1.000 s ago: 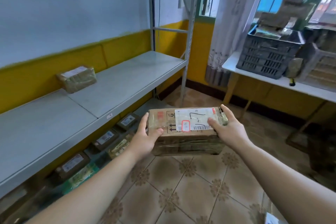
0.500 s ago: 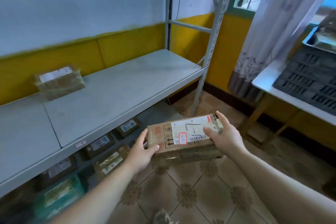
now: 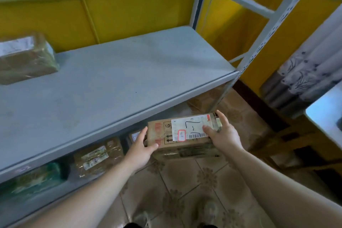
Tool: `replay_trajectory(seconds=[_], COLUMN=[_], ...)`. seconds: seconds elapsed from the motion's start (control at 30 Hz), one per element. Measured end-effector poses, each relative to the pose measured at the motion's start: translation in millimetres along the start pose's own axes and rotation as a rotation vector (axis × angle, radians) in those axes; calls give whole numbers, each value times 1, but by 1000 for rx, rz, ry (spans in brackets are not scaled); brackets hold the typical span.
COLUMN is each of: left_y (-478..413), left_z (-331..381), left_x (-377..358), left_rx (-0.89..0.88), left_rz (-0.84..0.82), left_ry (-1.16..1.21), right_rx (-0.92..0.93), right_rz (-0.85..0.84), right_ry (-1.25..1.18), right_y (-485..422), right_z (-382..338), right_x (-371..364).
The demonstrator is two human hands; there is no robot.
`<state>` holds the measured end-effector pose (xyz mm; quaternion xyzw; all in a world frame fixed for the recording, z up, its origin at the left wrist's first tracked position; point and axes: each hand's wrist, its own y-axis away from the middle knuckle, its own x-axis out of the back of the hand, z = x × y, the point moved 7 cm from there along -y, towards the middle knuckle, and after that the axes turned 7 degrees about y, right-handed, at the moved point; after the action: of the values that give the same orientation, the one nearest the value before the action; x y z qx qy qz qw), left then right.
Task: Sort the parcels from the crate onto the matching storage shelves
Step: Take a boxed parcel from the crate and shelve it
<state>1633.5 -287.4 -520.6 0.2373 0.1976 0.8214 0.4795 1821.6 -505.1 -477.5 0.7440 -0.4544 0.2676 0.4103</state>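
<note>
Cardboard parcel (image 3: 185,133) gripped endwise by left hand (image 3: 140,149) and right hand (image 3: 222,135); long axis parallels grey shelf (image 3: 120,87) edge, just above-left.

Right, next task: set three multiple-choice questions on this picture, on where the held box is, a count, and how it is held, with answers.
1. The cardboard box is: A in front of the grey shelf; B lying on that shelf; C inside a crate.
2. Parcels on top of that shelf: A none; B three; C one.
3. The box is: A lying unheld on the floor; B held by the left hand and right hand, one at each end; C held one-handed.
Answers: 1 A, it is clear of the shelf's front edge. 2 C, a single parcel sits at the left. 3 B, a thumb lies on its top at each end.
</note>
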Motion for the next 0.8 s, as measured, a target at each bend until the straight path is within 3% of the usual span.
replay_trajectory(seconds=[0.37,0.6,0.8], left_y=[-110,-226,-320], left_z=[-46,-94,-175], left_x=[-73,-105,-97], left_rx=[168,97,45], left_rz=[318,425,538], left_ry=[90,-11,-147], right_rx=[228,303,422], right_rz=[-295,-257,-165], right_ry=[79,-51,-161], right_y=[-194,-304,-384], right_z=[31,71,94], right_x=[-76,-153,-212])
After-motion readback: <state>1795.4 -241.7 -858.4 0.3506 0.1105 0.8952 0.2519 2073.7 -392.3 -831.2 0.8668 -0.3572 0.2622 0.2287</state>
